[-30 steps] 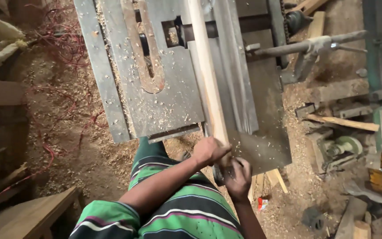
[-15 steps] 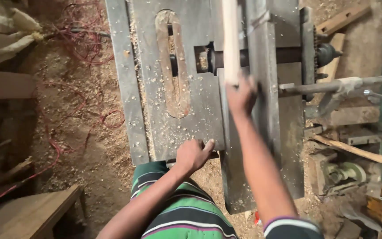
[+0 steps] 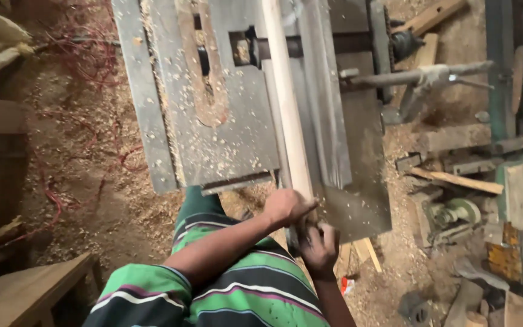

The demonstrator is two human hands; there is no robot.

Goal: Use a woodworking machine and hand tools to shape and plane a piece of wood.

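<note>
A long pale wooden strip [image 3: 286,109] lies lengthwise on the grey metal machine table [image 3: 231,139], against an upright metal fence [image 3: 325,91]. At the table's near edge my left hand [image 3: 287,206] rests closed over the top of the strip's near end. My right hand [image 3: 320,243] sits just below and behind it, fingers curled around the same end. The strip's end is hidden under the two hands. A slot with the cutter [image 3: 204,60] is open in the table to the left of the strip.
Sawdust covers the table and the dirt floor [image 3: 80,181]. Red cable [image 3: 55,200] trails on the left. A wooden bench corner [image 3: 25,290] is at bottom left. Machine parts, a motor [image 3: 455,215] and wood offcuts [image 3: 455,180] crowd the right.
My right hand has come back from far along the fence to the table's near edge. Both hands are together again on the strip's near end, and the strip reaches back toward me.
</note>
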